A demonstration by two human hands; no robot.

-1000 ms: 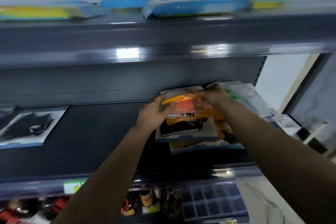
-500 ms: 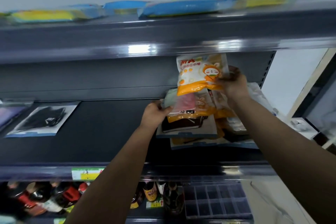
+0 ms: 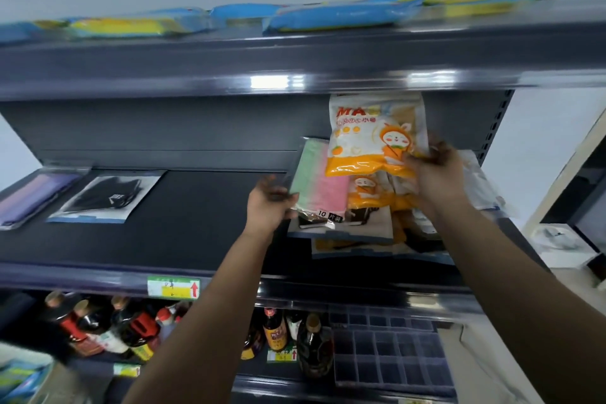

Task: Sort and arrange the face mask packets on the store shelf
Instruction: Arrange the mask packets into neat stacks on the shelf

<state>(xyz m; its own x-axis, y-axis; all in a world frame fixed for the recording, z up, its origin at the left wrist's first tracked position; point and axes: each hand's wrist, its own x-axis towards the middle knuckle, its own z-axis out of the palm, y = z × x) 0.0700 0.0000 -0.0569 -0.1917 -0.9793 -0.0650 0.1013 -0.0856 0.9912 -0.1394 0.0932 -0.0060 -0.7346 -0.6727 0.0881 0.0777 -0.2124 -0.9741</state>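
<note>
My right hand [image 3: 437, 179] holds an orange-and-white cartoon mask packet [image 3: 367, 138] upright by its lower right corner, above a loose pile of packets [image 3: 357, 229] at the right of the dark middle shelf [image 3: 196, 223]. My left hand [image 3: 267, 207] grips the left edge of a clear packet of green and pink masks [image 3: 319, 177] lying on top of the pile. More orange packets lie under it. A black mask packet [image 3: 105, 198] and a purple packet [image 3: 29, 197] lie flat at the shelf's left.
Blue and yellow packs [image 3: 341, 15] lie along the top shelf. Below, sauce bottles [image 3: 124, 328] and a dark grid tray [image 3: 390, 351] fill the lower shelf. A price tag [image 3: 173, 287] is stuck on the middle shelf's front rail. A white counter [image 3: 567, 243] stands at right.
My right hand lifted the orange cartoon packet off the pile and stood it upright. That uncovered the green and pink packet, whose left edge my left hand now holds.
</note>
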